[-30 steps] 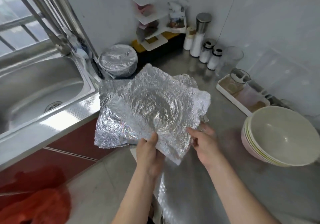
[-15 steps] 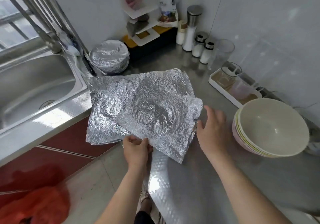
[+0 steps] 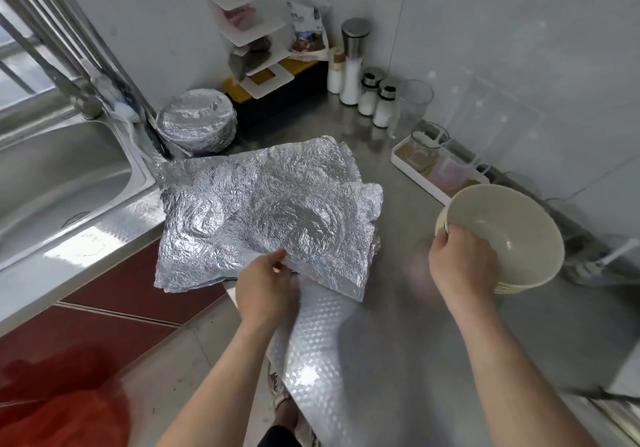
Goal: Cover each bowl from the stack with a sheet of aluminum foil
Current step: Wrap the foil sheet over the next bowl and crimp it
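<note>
Step in hand: judged from the layout, fetching the next bowl while one sheet is kept ready.
Left hand: its fingers pinch the near edge of the top foil sheet, lifting that edge slightly.
Right hand: its fingers are curled over the near rim of the top bowl, grasping it; the bowl looks tilted toward the person.
Foil: a crumpled pile of sheets lies on the tabletop, with its left part overhanging the edge by the sink.
Bowls: the stack sits right of the foil, apart from it and near a white tray.
Done so far: one foil-covered bowl stands at the back, beside the sink.
Next move: it probably calls for lifting the top bowl free of the stack, setting it on bare tabletop, then peeling a single sheet off the pile and laying it over the rim.
Care needed: the sheets may cling together, so the pinch should take only one; the lower bowls could shift as the top one comes away.
</note>
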`<state>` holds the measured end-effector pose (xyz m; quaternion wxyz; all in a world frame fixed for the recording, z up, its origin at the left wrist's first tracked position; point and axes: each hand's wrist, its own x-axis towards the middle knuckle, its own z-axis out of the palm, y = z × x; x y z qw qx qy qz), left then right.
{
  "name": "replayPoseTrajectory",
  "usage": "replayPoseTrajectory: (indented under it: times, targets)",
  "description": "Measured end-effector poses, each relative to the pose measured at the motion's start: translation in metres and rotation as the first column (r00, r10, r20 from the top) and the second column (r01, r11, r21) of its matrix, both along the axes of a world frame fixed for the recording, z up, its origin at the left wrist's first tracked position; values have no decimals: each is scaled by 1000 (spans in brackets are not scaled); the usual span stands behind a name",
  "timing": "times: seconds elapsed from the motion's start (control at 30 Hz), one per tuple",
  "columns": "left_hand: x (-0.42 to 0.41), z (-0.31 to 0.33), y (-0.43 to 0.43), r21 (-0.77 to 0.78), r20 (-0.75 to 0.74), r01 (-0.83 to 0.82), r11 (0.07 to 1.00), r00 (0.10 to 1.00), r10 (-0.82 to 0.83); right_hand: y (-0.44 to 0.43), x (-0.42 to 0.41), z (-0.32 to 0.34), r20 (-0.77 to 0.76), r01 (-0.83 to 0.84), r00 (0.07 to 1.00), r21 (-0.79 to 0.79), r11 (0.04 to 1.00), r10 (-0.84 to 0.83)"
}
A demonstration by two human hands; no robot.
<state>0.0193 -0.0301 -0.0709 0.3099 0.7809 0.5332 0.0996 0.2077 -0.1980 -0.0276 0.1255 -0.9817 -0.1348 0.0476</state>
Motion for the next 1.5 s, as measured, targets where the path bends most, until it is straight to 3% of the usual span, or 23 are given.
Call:
replayPoseTrajectory:
  times: [0.1,0.27,0.4,0.5,0.6,0.7,0.77,0.83,0.93,1.07,1.13,1.17,1.2,1.23,1.27,1.3,1.33,1.4,1.43,1.5]
  targets:
    - [8,8,7,214,-46,85,973,996,-77,-3,2,1,72,16,997,57,998,-20]
    - [27,30,20,570,145,5,822,984,-107,-10,2,6,166,73,982,132,989,-95]
    - [31,58,26,592,300,-48,805,939,-165,-13,-4,14,351,39,928,243,969,-126]
    - [30,81,24,434,498,-197,879,866,-52,-7,-16,30,554,-127,831,296,947,-62]
    - [25,105,22,287,700,-366,885,711,67,7,-39,43,634,-376,768,327,867,94]
    - [18,123,34,1,850,-491,871,459,258,18,-69,31,599,-563,734,274,780,319]
    - [11,124,50,-242,870,-532,811,252,424,19,-90,13,561,-646,698,225,730,445]
    - [3,120,58,-411,836,-481,774,140,531,17,-108,-12,525,-716,648,174,676,552]
    - [-5,115,43,-583,756,-333,742,113,645,9,-132,-46,412,-773,603,93,627,683]
    - [-16,93,8,-697,622,-287,658,216,753,3,-139,-60,220,-764,625,-21,644,749]
    - [-27,71,-4,-716,587,-272,643,265,765,2,-134,-52,177,-725,676,-15,689,715]
    - [-31,62,-9,-715,576,-276,642,289,765,1,-128,-44,127,-692,721,88,717,681]
    - [-35,55,-15,-712,568,-277,645,311,762,1,-124,-31,22,-616,770,285,734,638]
    - [-37,48,-20,-716,560,-275,642,324,763,1,-119,-15,-177,-440,766,555,706,617]
    - [-38,45,-26,-726,555,-261,636,323,766,1,-114,1,-385,-157,646,777,609,659]
    - [-39,43,-31,-743,543,-248,622,321,776,1,-108,15,-492,146,503,859,492,710]
    - [-40,41,-35,-759,520,-242,604,332,787,1,-103,21,-554,384,414,826,413,722]
    - [-37,34,-43,-774,471,-252,581,384,794,2,-95,32,-652,597,356,710,374,669]
    - [-37,31,-47,-779,456,-242,579,415,787,5,-94,34,-692,628,396,684,371,603]
    - [-40,28,-52,-804,452,-172,569,444,773,11,-93,36,-722,630,561,690,357,404]
